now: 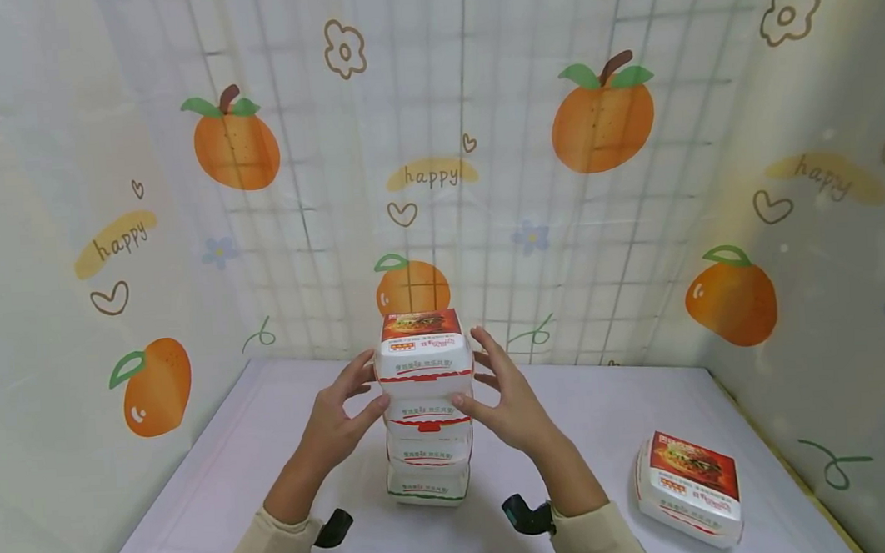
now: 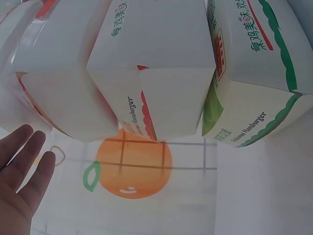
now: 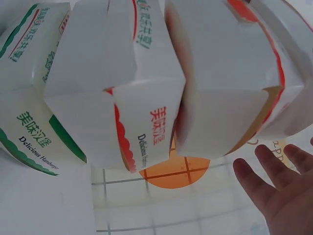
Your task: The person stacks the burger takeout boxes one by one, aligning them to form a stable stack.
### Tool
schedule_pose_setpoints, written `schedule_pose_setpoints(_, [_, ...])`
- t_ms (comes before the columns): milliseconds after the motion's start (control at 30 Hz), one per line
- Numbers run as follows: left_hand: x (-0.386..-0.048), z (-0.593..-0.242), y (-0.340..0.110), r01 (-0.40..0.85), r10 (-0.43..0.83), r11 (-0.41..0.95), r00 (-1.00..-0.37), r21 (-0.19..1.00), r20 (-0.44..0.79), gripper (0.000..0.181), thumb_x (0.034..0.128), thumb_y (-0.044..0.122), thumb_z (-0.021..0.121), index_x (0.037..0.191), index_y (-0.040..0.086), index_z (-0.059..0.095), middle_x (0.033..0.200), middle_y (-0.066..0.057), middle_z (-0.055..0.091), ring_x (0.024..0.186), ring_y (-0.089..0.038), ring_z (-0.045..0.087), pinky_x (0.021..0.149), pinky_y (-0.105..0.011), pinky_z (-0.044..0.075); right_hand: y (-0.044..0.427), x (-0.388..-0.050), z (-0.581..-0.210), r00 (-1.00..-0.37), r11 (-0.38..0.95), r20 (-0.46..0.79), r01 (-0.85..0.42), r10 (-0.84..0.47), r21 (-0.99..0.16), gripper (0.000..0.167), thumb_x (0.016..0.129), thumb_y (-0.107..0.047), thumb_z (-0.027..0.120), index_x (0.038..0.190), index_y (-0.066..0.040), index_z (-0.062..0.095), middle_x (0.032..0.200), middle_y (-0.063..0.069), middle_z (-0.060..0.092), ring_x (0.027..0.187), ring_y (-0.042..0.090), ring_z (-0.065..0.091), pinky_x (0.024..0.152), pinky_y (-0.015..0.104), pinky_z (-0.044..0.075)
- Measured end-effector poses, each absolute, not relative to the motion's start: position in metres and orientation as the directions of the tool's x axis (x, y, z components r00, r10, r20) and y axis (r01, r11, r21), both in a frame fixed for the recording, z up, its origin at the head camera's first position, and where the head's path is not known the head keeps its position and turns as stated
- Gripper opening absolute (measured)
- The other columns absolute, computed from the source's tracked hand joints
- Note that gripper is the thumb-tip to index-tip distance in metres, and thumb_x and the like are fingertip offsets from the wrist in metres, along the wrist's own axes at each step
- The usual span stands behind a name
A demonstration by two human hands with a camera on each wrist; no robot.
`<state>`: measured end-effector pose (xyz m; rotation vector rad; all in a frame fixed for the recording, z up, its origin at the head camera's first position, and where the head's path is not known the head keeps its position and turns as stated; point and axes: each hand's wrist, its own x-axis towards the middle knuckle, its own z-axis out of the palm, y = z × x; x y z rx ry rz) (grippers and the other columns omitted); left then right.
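Observation:
A stack of several white cardboard hamburger boxes stands upright on the table, the top hamburger box (image 1: 424, 357) showing a red burger picture on its lid. To the stack's left is my left hand (image 1: 338, 424), fingers spread beside the top box and thumb at the box below. My right hand (image 1: 509, 402) mirrors it on the right side, its thumb over the front edge of the second box. In the left wrist view, loosely extended fingers (image 2: 36, 156) lie beside the upper boxes. Likewise, the right wrist view has fingers (image 3: 274, 171) spread near the upper boxes. Light contact cannot be told.
Another hamburger box (image 1: 690, 489) lies at the right on the pale table (image 1: 571, 437). A curtain (image 1: 508, 98) printed with oranges hangs behind and at both sides. Black wrist cameras sit near both cuffs.

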<state>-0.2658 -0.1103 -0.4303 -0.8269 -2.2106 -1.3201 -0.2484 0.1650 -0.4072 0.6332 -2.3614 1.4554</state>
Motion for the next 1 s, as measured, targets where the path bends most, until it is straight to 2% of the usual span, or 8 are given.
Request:
schedule_pose_setpoints(167, [-0.266,-0.431,-0.11,0.68,0.266,0.373,-0.731,0.632,0.629,0.063,0.0918,0.037,0.068,0.148,0.032,0.039,0.127,0.003,0.062,0.116,-0.015,0.058,0.092,-0.048,0.049,0.166,-0.246,-0.408,-0.863,0.405,0.463,-0.504,-0.201,-0.763,0.094,0.081,-0.042,0.078,0.154,-0.038,0.018,0.157,-0.008,0.024,0.136,0.024,0.038,0.101,0.051,0.042])
schedule_pose_setpoints(233, [-0.265,-0.432,-0.11,0.679,0.265,0.372,-0.731,0.633,0.629,0.064,0.0919,0.038,0.067,0.148,0.031,0.039,0.128,0.003,0.062,0.116,-0.016,0.058,0.092,-0.049,0.049,0.165,-0.243,-0.405,-0.874,0.411,0.444,-0.484,-0.196,-0.772,0.095,0.082,-0.037,0.078,0.155,-0.032,0.017,0.158,-0.003,0.023,0.136,0.027,0.037,0.101,0.053,0.041])
schedule_pose_setpoints(367, [-0.264,-0.431,-0.11,0.67,0.265,0.375,-0.739,0.64,0.619,0.064,0.0917,0.039,0.067,0.148,0.03,0.039,0.129,0.001,0.062,0.117,-0.018,0.058,0.092,-0.05,0.049,0.168,-0.242,-0.405,-0.879,0.417,0.436,-0.477,-0.195,-0.774,0.096,0.083,-0.032,0.078,0.156,-0.028,0.016,0.158,0.0,0.022,0.137,0.028,0.036,0.101,0.053,0.041])
schedule_pose_setpoints(533, [-0.262,-0.429,-0.111,0.673,0.264,0.381,-0.737,0.634,0.622,0.065,0.0909,0.035,0.069,0.148,0.025,0.04,0.13,-0.002,0.062,0.117,-0.02,0.058,0.091,-0.05,0.049,0.177,-0.243,-0.411,-0.865,0.428,0.461,-0.499,-0.197,-0.753,0.094,0.082,-0.038,0.078,0.154,-0.035,0.018,0.158,-0.005,0.023,0.136,0.025,0.038,0.101,0.051,0.042])
schedule_pose_setpoints(667, [-0.262,-0.43,-0.113,0.677,0.263,0.385,-0.731,0.627,0.629,0.066,0.09,0.033,0.071,0.148,0.018,0.042,0.13,-0.004,0.061,0.117,-0.022,0.058,0.091,-0.051,0.049,0.188,-0.239,-0.415,-0.862,0.455,0.47,-0.502,-0.191,-0.735,0.093,0.083,-0.037,0.077,0.155,-0.034,0.018,0.158,-0.003,0.024,0.136,0.026,0.039,0.1,0.052,0.042])
schedule_pose_setpoints(800, [-0.263,-0.431,-0.115,0.674,0.262,0.406,-0.733,0.617,0.628,0.068,0.0892,0.036,0.071,0.148,0.019,0.041,0.131,-0.004,0.061,0.117,-0.022,0.058,0.09,-0.052,0.049,0.202,-0.235,-0.417,-0.867,0.493,0.465,-0.487,-0.177,-0.721,0.093,0.083,-0.034,0.078,0.155,-0.032,0.018,0.158,0.0,0.025,0.135,0.028,0.04,0.1,0.051,0.043])
schedule_pose_setpoints(1000, [-0.266,-0.428,-0.121,0.675,0.248,0.437,-0.726,0.594,0.642,0.067,0.0882,0.036,0.072,0.147,0.022,0.043,0.131,-0.002,0.061,0.115,-0.022,0.059,0.09,-0.051,0.05,0.227,-0.232,-0.421,-0.886,0.538,0.436,-0.447,-0.159,-0.714,0.095,0.082,-0.038,0.078,0.156,-0.031,0.018,0.158,0.003,0.024,0.134,0.032,0.041,0.099,0.053,0.043])
